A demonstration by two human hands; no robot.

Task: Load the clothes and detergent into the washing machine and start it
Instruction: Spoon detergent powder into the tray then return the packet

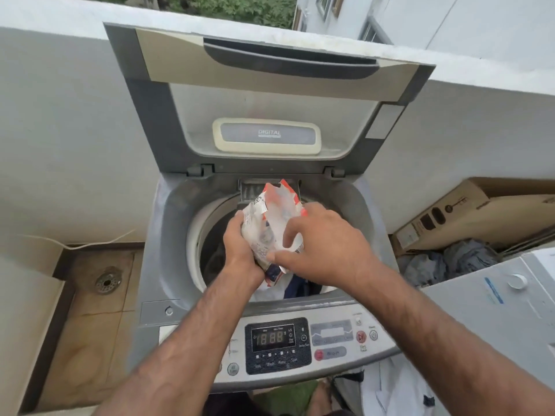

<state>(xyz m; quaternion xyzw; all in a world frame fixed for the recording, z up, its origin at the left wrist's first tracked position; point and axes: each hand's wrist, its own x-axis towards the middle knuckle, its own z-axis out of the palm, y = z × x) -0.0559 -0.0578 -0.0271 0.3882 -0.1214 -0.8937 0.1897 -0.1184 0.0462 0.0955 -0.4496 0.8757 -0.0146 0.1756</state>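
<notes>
My left grip (240,244) clamped the detergent packet (270,223) from its left; right grip (324,244) pinched its right side. Packet hung over the open drum (207,235), lid (270,94) upright behind, clothes (295,288) below.

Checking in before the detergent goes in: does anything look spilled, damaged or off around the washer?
No spill or damage shows. The lid stands open, both hands, left hand and right hand, hold the detergent packet over the drum, and clothes lie inside.
</notes>
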